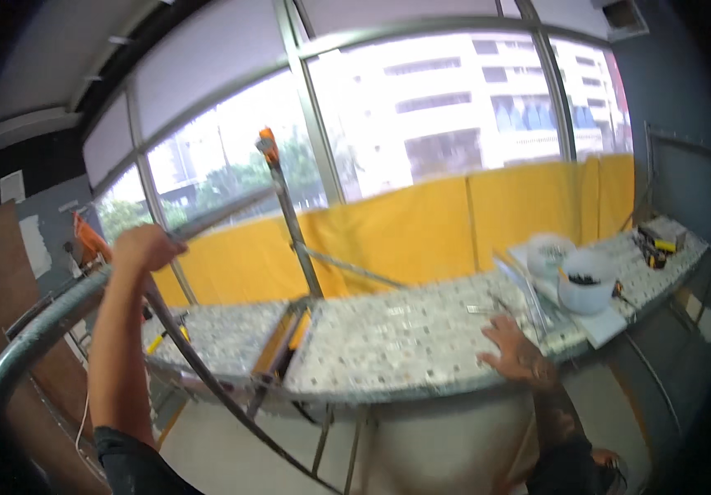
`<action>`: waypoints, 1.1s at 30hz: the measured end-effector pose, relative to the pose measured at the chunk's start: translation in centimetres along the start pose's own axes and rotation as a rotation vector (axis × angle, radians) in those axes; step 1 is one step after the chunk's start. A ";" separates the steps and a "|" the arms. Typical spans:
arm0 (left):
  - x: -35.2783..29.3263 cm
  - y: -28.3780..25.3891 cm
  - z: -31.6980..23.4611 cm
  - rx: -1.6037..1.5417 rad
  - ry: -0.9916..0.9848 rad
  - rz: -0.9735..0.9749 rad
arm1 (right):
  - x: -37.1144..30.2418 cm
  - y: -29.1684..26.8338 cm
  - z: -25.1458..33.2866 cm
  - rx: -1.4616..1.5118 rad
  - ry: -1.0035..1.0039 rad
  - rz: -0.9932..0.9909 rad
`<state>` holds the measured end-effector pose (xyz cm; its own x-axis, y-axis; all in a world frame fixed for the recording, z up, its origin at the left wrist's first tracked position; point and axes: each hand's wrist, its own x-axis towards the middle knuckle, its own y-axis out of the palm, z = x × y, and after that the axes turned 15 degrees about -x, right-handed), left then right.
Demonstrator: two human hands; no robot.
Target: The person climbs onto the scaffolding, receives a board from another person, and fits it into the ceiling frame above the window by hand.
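Note:
My left hand (145,247) is wrapped round a metal scaffold rail (231,212) at the left, where the rail meets an upright tube. Over the perforated, paint-spattered scaffold platform (380,351), my right hand (516,353) is open with its fingers spread and nothing in it. Whether its fingertips touch the platform I cannot tell. Just beyond those fingers lies a small metal piece (479,310). To the right of that hand are a long metal strip (524,289), a white tub of dark small parts (586,285) and a second white tub (550,254).
A yellow sheet (421,235) hangs below the windows. An upright scaffold post (293,223) with an orange clamp (267,144) rises behind the platform. A slanting tube (207,375) crosses in front, by a gap in the platform. Tools (652,247) lie at the far right.

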<state>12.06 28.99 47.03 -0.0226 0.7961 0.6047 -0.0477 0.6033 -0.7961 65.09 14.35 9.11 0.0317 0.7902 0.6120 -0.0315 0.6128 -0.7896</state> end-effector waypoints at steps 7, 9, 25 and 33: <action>1.3 0.8 -0.1 0.073 0.150 0.061 | 0.4 -0.1 -0.1 0.044 0.094 0.123; 2.3 2.2 -0.6 0.072 0.169 0.032 | 1.0 0.3 0.2 -0.009 0.095 0.145; 18.0 14.0 -8.4 -0.050 0.188 -0.012 | 3.8 -0.5 4.4 -0.143 0.278 0.212; 31.5 13.9 -13.5 0.260 0.327 0.689 | 5.6 -0.1 3.6 -0.178 0.273 0.272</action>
<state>24.21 63.14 54.66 0.1597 0.9831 -0.0900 -0.3618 -0.0265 -0.9319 61.63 18.71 12.82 0.3100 0.8779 0.3649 0.0966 0.3528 -0.9307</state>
